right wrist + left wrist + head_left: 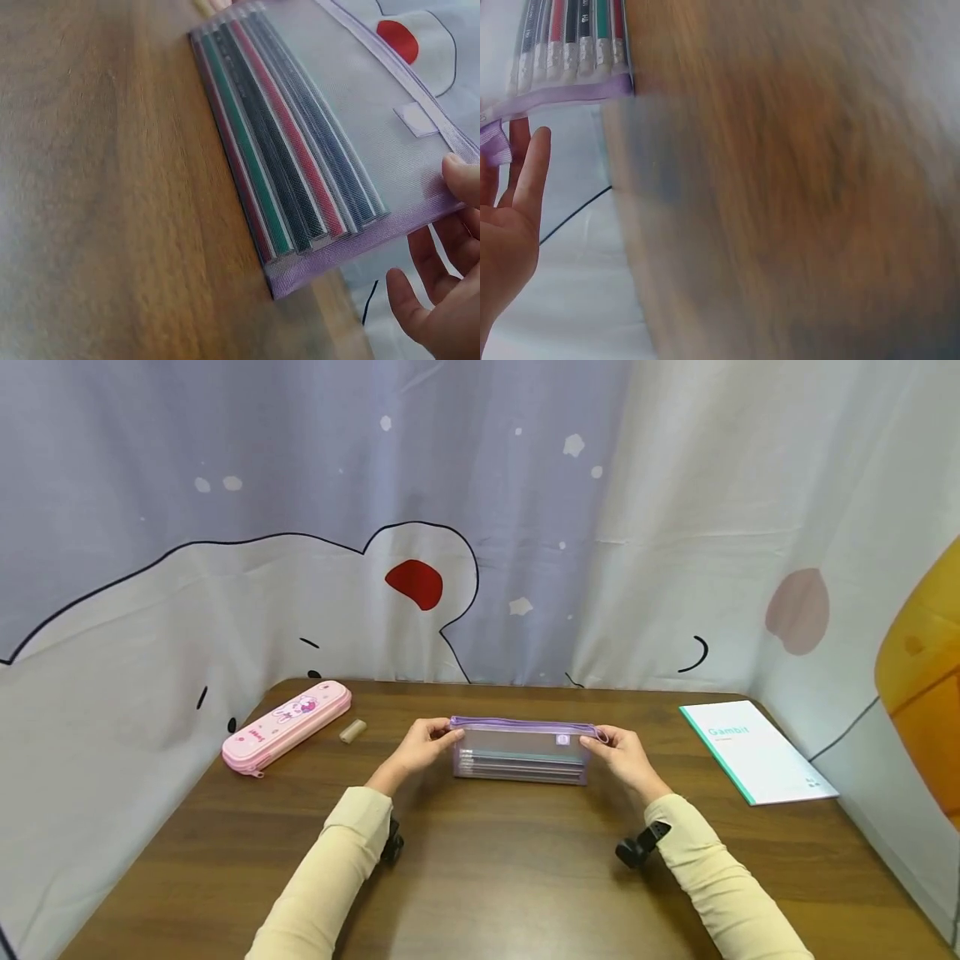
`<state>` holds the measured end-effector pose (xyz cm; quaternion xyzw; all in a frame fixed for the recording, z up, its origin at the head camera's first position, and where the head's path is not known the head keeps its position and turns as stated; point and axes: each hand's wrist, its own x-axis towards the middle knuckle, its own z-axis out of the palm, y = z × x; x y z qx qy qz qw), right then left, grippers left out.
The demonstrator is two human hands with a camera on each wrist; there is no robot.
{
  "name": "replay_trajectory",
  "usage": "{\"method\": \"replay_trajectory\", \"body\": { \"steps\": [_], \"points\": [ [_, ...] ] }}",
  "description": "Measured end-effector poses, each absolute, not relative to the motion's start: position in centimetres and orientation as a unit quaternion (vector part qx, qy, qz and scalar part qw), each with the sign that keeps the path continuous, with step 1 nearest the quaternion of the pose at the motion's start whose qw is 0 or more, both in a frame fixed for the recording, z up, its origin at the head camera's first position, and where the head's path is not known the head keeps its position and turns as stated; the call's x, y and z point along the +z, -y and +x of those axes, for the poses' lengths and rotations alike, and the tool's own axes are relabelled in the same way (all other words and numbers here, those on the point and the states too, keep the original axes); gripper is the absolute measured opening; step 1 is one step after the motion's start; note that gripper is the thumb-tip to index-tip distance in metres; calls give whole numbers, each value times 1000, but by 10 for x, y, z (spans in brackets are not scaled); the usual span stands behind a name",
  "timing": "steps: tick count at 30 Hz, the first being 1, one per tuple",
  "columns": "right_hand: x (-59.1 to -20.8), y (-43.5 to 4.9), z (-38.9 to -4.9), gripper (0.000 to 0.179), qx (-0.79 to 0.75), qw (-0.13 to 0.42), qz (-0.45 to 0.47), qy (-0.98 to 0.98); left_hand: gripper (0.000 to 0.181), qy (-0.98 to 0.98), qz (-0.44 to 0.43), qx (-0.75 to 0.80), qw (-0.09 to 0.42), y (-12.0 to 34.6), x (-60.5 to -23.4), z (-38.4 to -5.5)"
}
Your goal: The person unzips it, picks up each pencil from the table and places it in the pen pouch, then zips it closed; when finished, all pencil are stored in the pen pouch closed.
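Note:
Both hands hold up a see-through mesh pencil pouch [521, 739] with purple edging and a zipper along its top. The left hand [422, 747] pinches its upper left corner. At the upper right corner, near a small loop, the right hand [624, 758] grips it between thumb and fingers. Several pencils [274, 135] in red, green, black and blue lie side by side along the pouch's bottom. Their eraser ends [570, 60] point toward the left hand. A small pale label [416, 118] sits below the zipper.
A pink pencil case [288, 727] lies at the back left of the wooden table [517, 877], with a small beige block [352, 731] beside it. On the right is a white booklet [757, 752] with a green spine. A patterned curtain [525, 527] hangs behind.

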<state>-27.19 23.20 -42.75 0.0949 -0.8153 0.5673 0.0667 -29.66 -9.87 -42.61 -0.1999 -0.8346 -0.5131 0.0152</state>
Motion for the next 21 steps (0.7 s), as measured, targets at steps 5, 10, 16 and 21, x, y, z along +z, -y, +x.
{"method": "replay_trajectory", "body": {
  "steps": [5, 10, 16, 21],
  "points": [
    [-430, -230, -270, 28, 601, 48, 58, 795, 23, 845, -176, -500, 67, 89, -424, -299],
    [-427, -228, -261, 25, 595, 58, 25, 801, 44, 889, -214, -347, 210, 53, -410, -292],
    [-421, -220, -252, 23, 557, 81, 51, 825, 39, 891, -343, -179, 235, -23, -386, -272],
    [-419, -212, -252, 18, 550, 84, 69, 828, 24, 890, -386, -160, 185, -62, -378, -262]
  ]
}}
